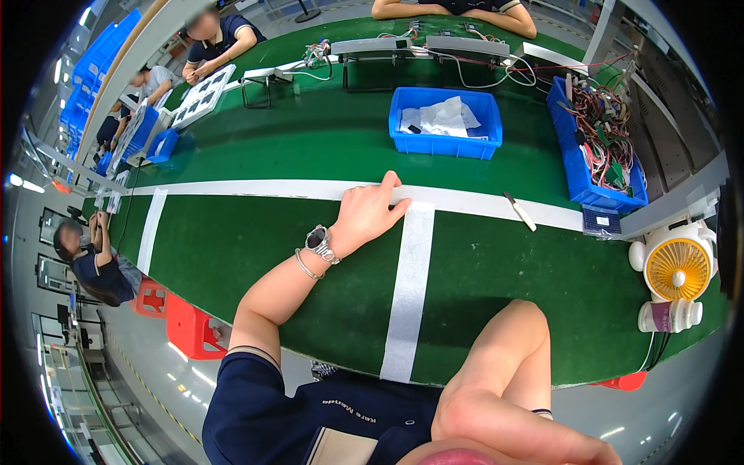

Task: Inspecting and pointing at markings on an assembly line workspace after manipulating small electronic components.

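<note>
My left hand (370, 211) lies on the green tabletop (325, 294), at the crossing of two white tape strips (411, 302). Its thumb and index finger are spread apart, the other fingers look partly bent, and it holds nothing. A silver watch (318, 240) and a bangle (308, 266) are on that wrist. My right elbow is propped on the table, and the forearm folds back toward me. The right hand (531, 434) is bent at the lower edge, its fingers mostly cut off. A small white-handled tool with a thin dark tip (523, 215) lies right of my left hand.
A blue bin (446, 146) with white bags stands beyond my left hand. Farther right, another blue bin (581, 174) holds tangled wires. A white and yellow fan (676, 263) and a white bottle (668, 316) stand at right. Metal fixtures (372, 48) and co-workers are across the table.
</note>
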The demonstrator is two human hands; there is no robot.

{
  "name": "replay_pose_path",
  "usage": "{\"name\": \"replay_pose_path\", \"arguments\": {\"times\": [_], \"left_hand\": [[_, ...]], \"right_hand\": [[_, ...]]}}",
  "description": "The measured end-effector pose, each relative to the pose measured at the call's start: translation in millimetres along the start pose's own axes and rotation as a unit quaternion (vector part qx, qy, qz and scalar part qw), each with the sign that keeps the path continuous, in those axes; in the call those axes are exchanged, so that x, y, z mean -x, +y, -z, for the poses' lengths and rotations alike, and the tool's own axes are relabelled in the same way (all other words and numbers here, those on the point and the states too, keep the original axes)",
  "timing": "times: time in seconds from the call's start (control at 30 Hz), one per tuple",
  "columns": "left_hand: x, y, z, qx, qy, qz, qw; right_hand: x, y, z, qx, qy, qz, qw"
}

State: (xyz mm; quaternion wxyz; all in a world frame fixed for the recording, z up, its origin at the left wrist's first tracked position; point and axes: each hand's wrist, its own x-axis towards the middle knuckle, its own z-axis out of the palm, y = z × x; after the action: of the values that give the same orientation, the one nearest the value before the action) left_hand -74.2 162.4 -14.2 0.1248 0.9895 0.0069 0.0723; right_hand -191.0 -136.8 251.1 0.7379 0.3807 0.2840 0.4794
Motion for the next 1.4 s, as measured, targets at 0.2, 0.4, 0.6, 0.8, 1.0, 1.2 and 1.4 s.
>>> {"name": "replay_pose_path", "arguments": {"times": [0.2,0.4,0.6,0.8,1.0,1.2,1.4], "left_hand": [[-3,2,-1,-0.014,0.009,-0.012,1.000],[-3,-1,-1,-0.015,0.005,0.003,1.000],[-3,-4,-6,-0.006,0.016,-0.003,1.000],[-3,-4,-6,0.007,0.027,-0.010,1.000],[-1,0,-4,-0.010,0.033,-0.017,0.999],[-1,0,-3,-0.011,0.029,-0.007,0.999],[-5,2,-3,-0.016,0.023,-0.007,1.000]], "right_hand": [[-6,-6,13,-0.022,-0.083,-0.055,0.995],[1,-15,-3,0.045,0.014,-0.066,0.997],[3,-8,-10,0.024,0.053,-0.044,0.997],[1,-17,-12,0.059,0.068,-0.081,0.993],[0,-24,-13,0.072,0.061,-0.115,0.989],[-1,-20,-11,0.059,0.055,-0.098,0.992],[-7,-8,11,-0.010,-0.062,-0.074,0.995]]}}
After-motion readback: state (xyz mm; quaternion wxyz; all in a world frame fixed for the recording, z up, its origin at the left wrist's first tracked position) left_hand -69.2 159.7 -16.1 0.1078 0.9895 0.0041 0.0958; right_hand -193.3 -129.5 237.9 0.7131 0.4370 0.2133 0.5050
